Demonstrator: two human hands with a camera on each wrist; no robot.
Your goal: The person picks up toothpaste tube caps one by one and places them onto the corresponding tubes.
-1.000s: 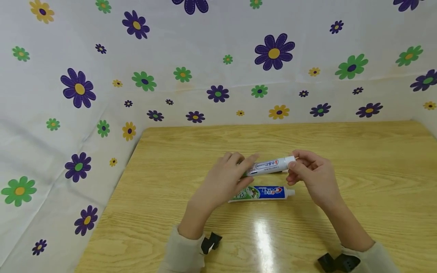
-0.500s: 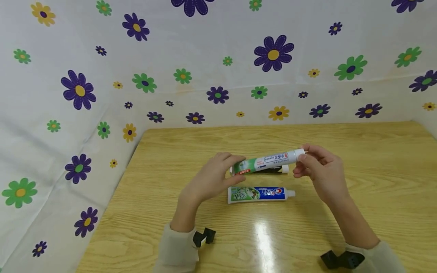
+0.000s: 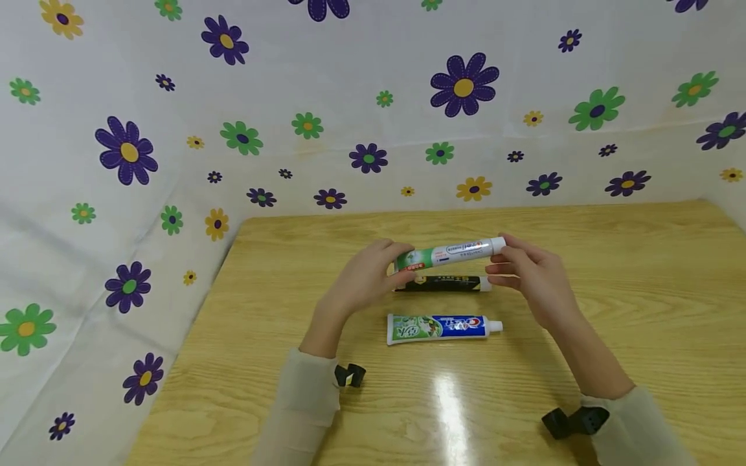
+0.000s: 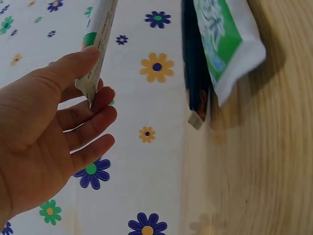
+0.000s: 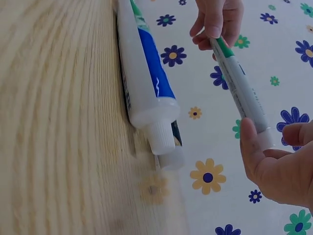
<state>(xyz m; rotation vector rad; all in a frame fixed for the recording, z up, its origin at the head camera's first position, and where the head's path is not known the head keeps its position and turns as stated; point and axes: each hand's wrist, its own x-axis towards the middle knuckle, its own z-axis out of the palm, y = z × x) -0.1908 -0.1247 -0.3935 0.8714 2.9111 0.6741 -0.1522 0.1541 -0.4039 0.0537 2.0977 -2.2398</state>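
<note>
A white and green toothpaste tube [image 3: 451, 253] is held up off the table between both hands, tilted slightly with its cap end higher. My left hand [image 3: 366, 275] pinches its flat crimped end between thumb and fingers, as the left wrist view also shows. At the white cap, my right hand [image 3: 533, 278] grips with thumb and fingertips. Below it on the table lies a black toothpaste tube [image 3: 449, 283] with a white cap, its left end partly behind the left fingers. Nearer to me is a blue and green toothpaste tube [image 3: 437, 328], cap pointing right.
The wooden table [image 3: 641, 310] stretches out on both sides of the tubes. A white cloth [image 3: 326, 77] printed with flowers hangs behind it and along its left side. Black camera mounts [image 3: 574, 422] sit at both wrists.
Both hands have moved the white and green tube away from me and higher, first shifting right, then back left. The black tube beneath has come into fuller view; the tubes on the table stay put.
</note>
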